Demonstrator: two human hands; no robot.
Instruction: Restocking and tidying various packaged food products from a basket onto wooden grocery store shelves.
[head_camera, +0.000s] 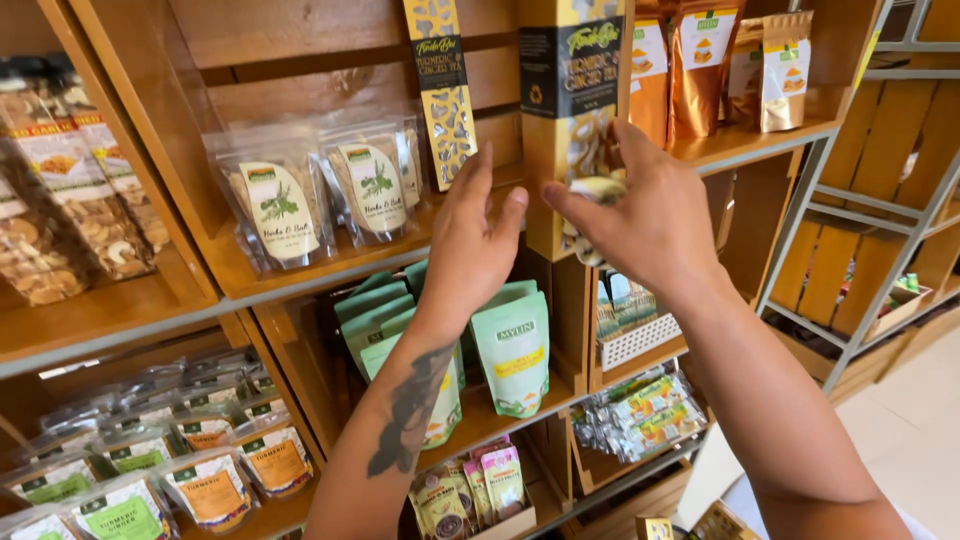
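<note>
Tall yellow box: upright on the wooden shelf, long axis vertical. Right hand grips its lower front; left hand, open, fingers spread, just left of it, not touching.

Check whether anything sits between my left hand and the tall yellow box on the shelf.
Nothing visible does. The left hand hovers open just left of the tall yellow box, with only bare shelf edge below. The right hand already touches the box's front.
</note>
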